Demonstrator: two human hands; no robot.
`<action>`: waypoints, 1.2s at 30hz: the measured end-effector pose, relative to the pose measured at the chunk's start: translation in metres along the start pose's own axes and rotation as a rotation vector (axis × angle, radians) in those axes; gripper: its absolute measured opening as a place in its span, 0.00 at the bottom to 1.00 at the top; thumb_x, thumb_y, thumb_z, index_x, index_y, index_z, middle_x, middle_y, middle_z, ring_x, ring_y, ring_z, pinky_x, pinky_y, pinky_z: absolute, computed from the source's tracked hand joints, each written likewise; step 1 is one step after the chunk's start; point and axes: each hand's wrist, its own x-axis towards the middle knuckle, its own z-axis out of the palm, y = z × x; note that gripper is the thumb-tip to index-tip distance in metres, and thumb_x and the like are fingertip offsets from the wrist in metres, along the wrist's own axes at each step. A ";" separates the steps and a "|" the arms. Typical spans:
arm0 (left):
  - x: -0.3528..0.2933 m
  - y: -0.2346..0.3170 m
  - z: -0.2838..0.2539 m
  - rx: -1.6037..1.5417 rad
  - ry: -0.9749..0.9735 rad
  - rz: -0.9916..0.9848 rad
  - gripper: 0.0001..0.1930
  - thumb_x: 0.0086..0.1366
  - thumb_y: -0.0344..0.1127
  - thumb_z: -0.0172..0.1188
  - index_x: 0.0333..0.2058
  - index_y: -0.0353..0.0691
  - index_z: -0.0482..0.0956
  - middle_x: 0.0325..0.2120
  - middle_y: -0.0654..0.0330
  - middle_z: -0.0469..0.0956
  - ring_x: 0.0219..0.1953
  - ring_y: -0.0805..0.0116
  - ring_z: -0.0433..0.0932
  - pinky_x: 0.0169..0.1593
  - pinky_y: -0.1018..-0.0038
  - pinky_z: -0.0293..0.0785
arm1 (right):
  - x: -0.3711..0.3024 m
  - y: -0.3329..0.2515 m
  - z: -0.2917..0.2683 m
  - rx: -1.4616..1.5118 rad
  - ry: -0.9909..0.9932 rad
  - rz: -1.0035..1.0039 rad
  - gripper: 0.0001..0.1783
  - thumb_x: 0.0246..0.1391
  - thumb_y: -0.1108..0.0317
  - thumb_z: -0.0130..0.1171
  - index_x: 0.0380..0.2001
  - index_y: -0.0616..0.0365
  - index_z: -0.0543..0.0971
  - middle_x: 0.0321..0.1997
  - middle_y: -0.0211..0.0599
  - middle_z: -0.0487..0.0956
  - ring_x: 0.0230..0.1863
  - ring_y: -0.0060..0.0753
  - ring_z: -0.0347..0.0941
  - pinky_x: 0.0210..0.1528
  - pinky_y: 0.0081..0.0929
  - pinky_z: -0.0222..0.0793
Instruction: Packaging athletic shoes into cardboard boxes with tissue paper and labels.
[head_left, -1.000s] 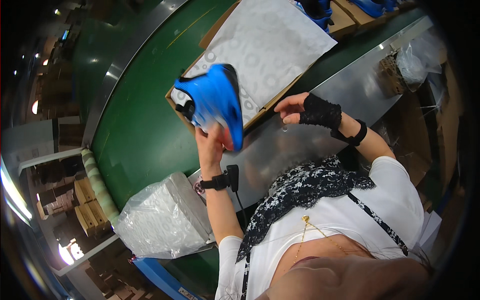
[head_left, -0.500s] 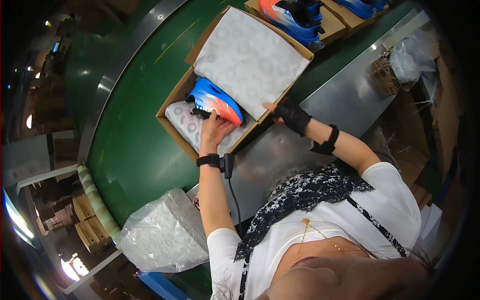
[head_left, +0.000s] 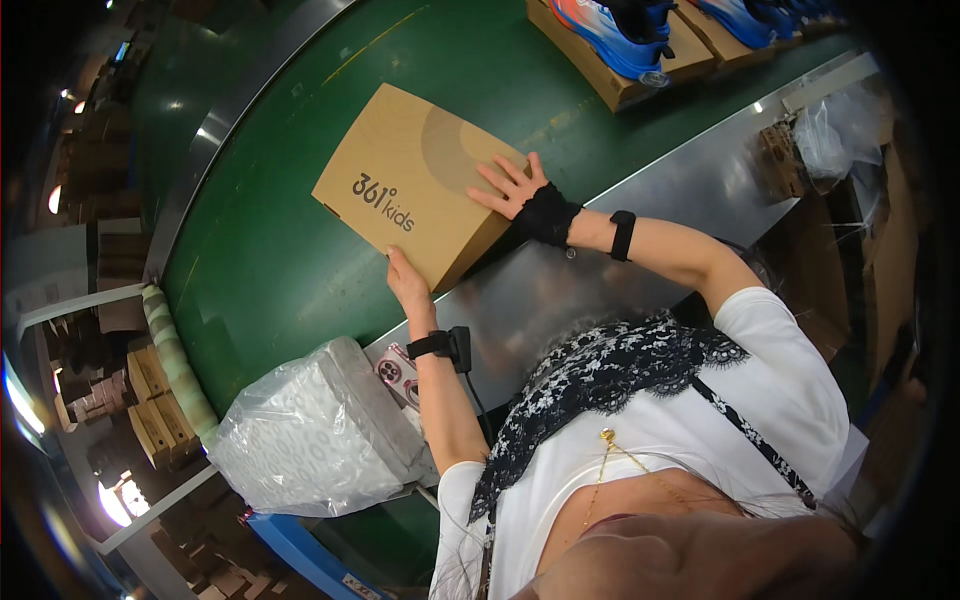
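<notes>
A brown cardboard shoebox [head_left: 400, 165] with its lid closed lies at an angle on the green conveyor surface. My left hand [head_left: 408, 282] grips its near left corner, thumb on the lid's edge and the other fingers mostly hidden by the side. On the lid's right part, my right hand [head_left: 518, 192], in a black fingerless glove, lies flat with its fingers spread. Whatever is inside the box is hidden by the lid.
Blue and orange sneakers [head_left: 625, 40] stand on shoeboxes at the far right. A plastic bag of patterned white paper [head_left: 315, 430] sits by my left forearm, beside a pink phone [head_left: 392, 368]. A metal edge [head_left: 640, 215] runs along the near side.
The box was open, showing a blue and orange shoe and patterned paper; now its lid is down. My left hand has left the shoe for the box corner, and my right moved onto the lid.
</notes>
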 end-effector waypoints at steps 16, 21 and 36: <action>0.000 0.049 0.009 -0.608 -0.521 -0.437 0.36 0.47 0.63 0.46 0.52 0.49 0.59 0.50 0.57 0.59 0.51 0.54 0.58 0.48 0.47 0.53 | 0.075 0.042 -0.082 0.043 -0.268 -0.066 0.27 0.35 0.69 0.53 0.45 0.36 0.68 0.48 0.30 0.67 0.51 0.29 0.61 0.45 0.50 0.49; -0.030 0.094 -0.008 -0.690 -0.550 -0.454 0.32 0.48 0.62 0.41 0.49 0.51 0.63 0.48 0.58 0.61 0.50 0.55 0.58 0.46 0.50 0.55 | 0.099 0.045 -0.131 0.173 0.272 -0.111 0.26 0.33 0.71 0.55 0.43 0.45 0.69 0.43 0.32 0.70 0.47 0.33 0.64 0.45 0.37 0.54; -0.184 0.080 -0.167 -0.914 0.288 0.032 0.28 0.49 0.52 0.49 0.47 0.44 0.64 0.46 0.56 0.65 0.49 0.56 0.63 0.48 0.56 0.61 | 0.025 0.205 -0.087 -0.410 0.311 0.202 0.20 0.30 0.62 0.62 0.33 0.52 0.72 0.42 0.35 0.67 0.47 0.41 0.59 0.42 0.43 0.57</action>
